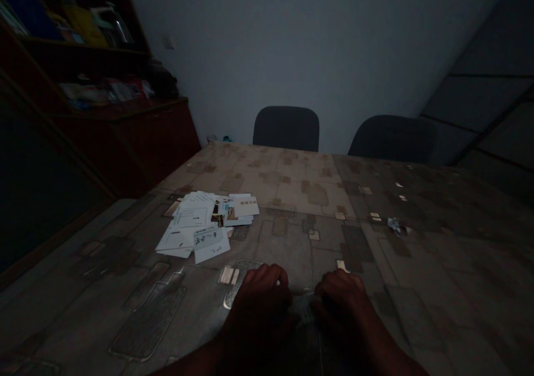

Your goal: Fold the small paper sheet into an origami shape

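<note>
My left hand [267, 297] and my right hand [340, 298] are close together above the near edge of the table, fingers curled inward. Between them shows a small, pale, paper-like piece [303, 305], dim and blurred, with both hands closed on its sides. Its exact kind is hard to make out in the low light. To the left, beyond my left hand, a loose pile of white printed cards [192, 220] lies fanned out and overlapping. One card [211, 245] with large dark handwriting-like characters lies at the pile's near side.
A patterned cloth covers the table [267, 242]. Toward the right lies a crumpled scrap [394, 226], with tiny pale bits [401, 197] farther back. Two dark chairs [286, 128] [392, 138] stand behind the far edge. A reddish cabinet [162, 137] with filled shelves is at left.
</note>
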The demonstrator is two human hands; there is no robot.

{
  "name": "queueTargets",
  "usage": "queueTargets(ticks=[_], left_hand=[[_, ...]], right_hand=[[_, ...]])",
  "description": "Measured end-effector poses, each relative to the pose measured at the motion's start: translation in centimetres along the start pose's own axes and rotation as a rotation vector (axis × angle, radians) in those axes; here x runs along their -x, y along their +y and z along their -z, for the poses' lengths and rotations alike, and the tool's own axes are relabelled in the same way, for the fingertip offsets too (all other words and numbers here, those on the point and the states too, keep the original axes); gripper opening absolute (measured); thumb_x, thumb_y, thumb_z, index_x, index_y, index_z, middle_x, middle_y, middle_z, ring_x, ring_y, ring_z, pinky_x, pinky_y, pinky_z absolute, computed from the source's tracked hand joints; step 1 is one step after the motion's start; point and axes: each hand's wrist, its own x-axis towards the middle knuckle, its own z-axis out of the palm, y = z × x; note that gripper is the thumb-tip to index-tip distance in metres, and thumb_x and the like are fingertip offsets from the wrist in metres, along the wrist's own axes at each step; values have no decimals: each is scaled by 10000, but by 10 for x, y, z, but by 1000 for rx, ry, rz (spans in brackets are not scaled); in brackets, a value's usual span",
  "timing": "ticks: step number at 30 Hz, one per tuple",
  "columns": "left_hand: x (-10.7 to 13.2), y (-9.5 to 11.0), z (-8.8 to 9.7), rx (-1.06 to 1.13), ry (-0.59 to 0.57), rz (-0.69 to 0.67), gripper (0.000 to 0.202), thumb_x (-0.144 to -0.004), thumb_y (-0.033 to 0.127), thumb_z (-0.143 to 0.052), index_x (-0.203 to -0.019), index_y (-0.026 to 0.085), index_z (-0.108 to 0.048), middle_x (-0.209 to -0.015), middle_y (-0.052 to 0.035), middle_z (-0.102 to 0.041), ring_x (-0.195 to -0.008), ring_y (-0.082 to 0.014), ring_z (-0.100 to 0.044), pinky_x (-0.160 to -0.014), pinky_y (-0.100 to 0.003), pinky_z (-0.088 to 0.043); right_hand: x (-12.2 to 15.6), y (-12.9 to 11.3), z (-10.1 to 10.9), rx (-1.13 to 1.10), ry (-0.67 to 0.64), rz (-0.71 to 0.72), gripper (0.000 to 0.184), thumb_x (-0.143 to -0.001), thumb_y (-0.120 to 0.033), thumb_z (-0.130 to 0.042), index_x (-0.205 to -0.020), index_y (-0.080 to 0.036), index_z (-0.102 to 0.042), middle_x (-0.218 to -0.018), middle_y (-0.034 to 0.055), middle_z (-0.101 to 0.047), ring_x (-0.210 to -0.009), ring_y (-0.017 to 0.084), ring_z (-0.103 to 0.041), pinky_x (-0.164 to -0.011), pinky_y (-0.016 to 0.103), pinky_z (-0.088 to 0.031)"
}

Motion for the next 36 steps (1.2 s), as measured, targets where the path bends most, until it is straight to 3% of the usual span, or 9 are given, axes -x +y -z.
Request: queueTargets(ticks=[8, 18, 29, 36], left_hand=[[-1, -1, -5, -48, 42, -3, 164, -745, 77, -616, -831, 185, -527, -932, -15, -575, -839, -203, -487, -721, -333, -326], [-2, 3, -1, -117, -12, 63, 174, -757, 213, -682, -837, 181, -531, -877, -22, -570, -802, -217, -489, -699, -344, -341], [-3, 7, 3, -178, -40, 61, 111, -792, 179, -643, -865, 173, -560, -933, -48, -608, -841, -230, -520, -722, -360, -370], [-3, 6, 3, -177, -54, 61, 125, -779, 186, -655, -851, 175, -554, -893, -29, -591, -822, -222, -506, -716, -356, -363]], right_hand=[[0, 0, -5, 46, 21, -14, 125, -794, -112, -603, -716, -201, -565, -724, -1, -594, -730, 198, -531, -714, 335, -310], [1, -4, -3, 43, 21, -41, 113, -771, -103, -622, -726, -193, -571, -725, 6, -606, -738, 216, -538, -718, 350, -313], [-1, 0, -8, 66, 98, -10, 124, -738, -94, -635, -702, -196, -573, -683, -3, -597, -697, 211, -549, -680, 329, -311], [1, 6, -10, 60, 42, 10, 87, -799, -138, -625, -774, -208, -580, -742, -1, -609, -742, 208, -554, -709, 335, -327]])
